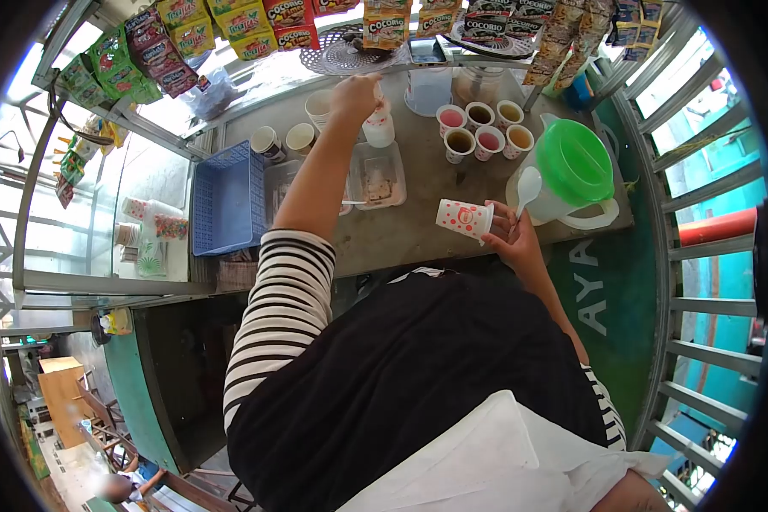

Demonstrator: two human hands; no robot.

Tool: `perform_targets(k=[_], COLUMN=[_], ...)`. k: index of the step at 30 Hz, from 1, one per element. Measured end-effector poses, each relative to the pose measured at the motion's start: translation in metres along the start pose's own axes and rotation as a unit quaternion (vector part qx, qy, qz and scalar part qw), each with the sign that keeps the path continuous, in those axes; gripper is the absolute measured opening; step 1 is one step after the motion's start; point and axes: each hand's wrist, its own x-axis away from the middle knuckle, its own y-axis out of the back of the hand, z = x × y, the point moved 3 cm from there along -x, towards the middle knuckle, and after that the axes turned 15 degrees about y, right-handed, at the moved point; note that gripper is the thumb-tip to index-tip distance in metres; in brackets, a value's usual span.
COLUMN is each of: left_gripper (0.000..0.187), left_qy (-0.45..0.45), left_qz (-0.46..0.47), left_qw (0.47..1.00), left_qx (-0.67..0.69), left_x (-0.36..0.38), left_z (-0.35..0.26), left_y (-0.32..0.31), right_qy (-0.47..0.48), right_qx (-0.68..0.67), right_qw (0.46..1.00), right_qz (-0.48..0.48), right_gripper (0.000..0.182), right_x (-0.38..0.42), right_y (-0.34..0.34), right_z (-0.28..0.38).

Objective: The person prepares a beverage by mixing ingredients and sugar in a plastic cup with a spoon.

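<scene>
My right hand (515,235) is closed on a white paper cup (463,218) with red dots, tilted on its side, and on a white plastic spoon (528,189) that points upward. What is inside the cup is hidden. Stretched to the back of the counter, my left hand (356,96) curls its fingers round the upper part of a white container (380,130) with reddish marks; the hand partly covers it. Just below that stands a clear plastic tub (377,201) with brownish pieces in it. Several filled cups (489,143) hold pink, dark and amber drinks, right of centre.
A large pitcher (574,171) with a green lid stands at the counter's right end. On the left are a blue plastic basket (228,198) and paper cups (266,143). Drink sachets (299,26) hang along the top. Metal bars (706,253) run down the right side.
</scene>
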Motion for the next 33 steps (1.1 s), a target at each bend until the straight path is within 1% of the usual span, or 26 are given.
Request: perform_targets(k=[2,3,4,5,6,8,10,11,12,13,15,16,18,19,20,22,23,24,25,26,27,28,29,30,32,33], left_gripper=[0.06,0.071,0.071,0.073,0.076,0.081,0.081,0.081,0.082,0.082,0.081,0.081,0.084,0.078,0.078,0.071,0.071,0.066,0.062,0.062,0.061,0.061,0.062,0.062,0.063,0.059], left_qy=[0.014,0.035,0.037,0.044,0.051,0.014,-0.049,-0.074,-0.096,-0.087,-0.083,-0.075,-0.099,-0.038,-0.031,0.078,0.083,0.104,0.124,0.126,0.127,0.128,0.127,0.128,0.079,0.103], left_qz=[0.091,0.13,0.126,0.091,0.055,0.007,0.098,0.255,0.402,0.403,0.526,0.528,0.381,0.445,0.446,0.441,0.44,0.38,0.318,0.317,0.301,0.284,0.31,0.311,0.337,0.383], left_qw=[0.993,0.989,0.989,0.99,0.988,0.994,0.993,0.952,0.877,0.877,0.793,0.792,0.817,0.786,0.785,0.793,0.792,0.804,0.812,0.811,0.839,0.865,0.845,0.845,0.85,0.817], left_qx=[-0.071,-0.063,-0.062,-0.098,-0.134,-0.104,0.051,0.15,0.245,0.247,0.296,0.297,0.421,0.427,0.429,0.413,0.415,0.445,0.473,0.475,0.435,0.393,0.416,0.417,0.396,0.419], left_x=[-0.004,-0.004,0.004,0.02,0.039,0.076,0.124,0.147,0.169,0.184,0.208,0.214,0.223,0.227,0.23,0.237,0.24,0.242,0.245,0.252,0.259,0.264,0.275,0.283,0.299,0.306], left_z=[0.003,0.012,0.006,0.0,-0.006,-0.017,-0.034,-0.039,-0.041,-0.036,-0.023,-0.008,0.025,0.042,0.06,0.101,0.118,0.136,0.153,0.17,0.184,0.195,0.203,0.209,0.215,0.218], left_y=[-0.023,-0.038,-0.03,-0.025,-0.018,-0.015,-0.02,-0.024,-0.025,-0.02,-0.015,-0.018,-0.008,-0.004,0.0,0.005,0.008,0.013,0.017,0.016,0.017,0.017,0.016,0.017,0.013,0.011], right_qy=[-0.026,-0.024,-0.02,-0.016,-0.014,-0.01,-0.019,-0.027,-0.034,-0.034,-0.008,-0.013,-0.047,-0.014,-0.02,-0.066,-0.09,-0.093,-0.032,0.029,0.027,0.023,0.018,0.016,0.039,0.036], right_qx=[-0.004,-0.003,0.002,0.006,0.006,0.087,0.087,0.087,0.086,0.114,0.168,0.164,0.158,0.151,0.148,0.254,0.345,0.343,0.357,0.37,0.371,0.469,0.558,0.559,0.549,0.549], right_qw=[1.0,1.0,1.0,1.0,1.0,0.996,0.995,0.995,0.995,0.991,0.98,0.98,0.974,0.975,0.975,0.945,0.904,0.903,0.906,0.905,0.904,0.838,0.757,0.757,0.724,0.725], right_qz=[0.002,0.005,0.004,0.002,0.005,0.033,0.035,0.037,0.043,0.064,0.108,0.112,0.155,0.16,0.163,0.195,0.236,0.24,0.225,0.209,0.211,0.278,0.338,0.338,0.416,0.415], right_gripper=[0.068,0.068,0.072,0.076,0.076,0.077,0.074,0.072,0.072,0.07,0.067,0.067,0.068,0.062,0.062,0.059,0.05,0.05,0.042,0.035,0.035,0.027,0.019,0.019,0.011,0.011], right_x=[0.0,-0.001,0.0,-0.001,-0.003,-0.004,-0.01,-0.012,-0.015,-0.02,-0.032,-0.038,-0.044,-0.044,-0.047,-0.054,-0.061,-0.062,-0.063,-0.062,-0.058,-0.053,-0.049,-0.045,-0.032,-0.03], right_y=[-0.006,-0.008,-0.01,-0.011,-0.012,-0.013,-0.022,-0.027,-0.034,-0.043,-0.065,-0.079,-0.112,-0.126,-0.136,-0.154,-0.162,-0.173,-0.183,-0.193,-0.203,-0.215,-0.225,-0.239,-0.271,-0.281], right_z=[0.001,0.0,-0.002,-0.006,-0.012,-0.022,-0.029,-0.033,-0.035,-0.035,-0.034,-0.031,-0.032,-0.039,-0.042,-0.047,-0.049,-0.054,-0.058,-0.06,-0.066,-0.073,-0.081,-0.08,-0.079,-0.084])
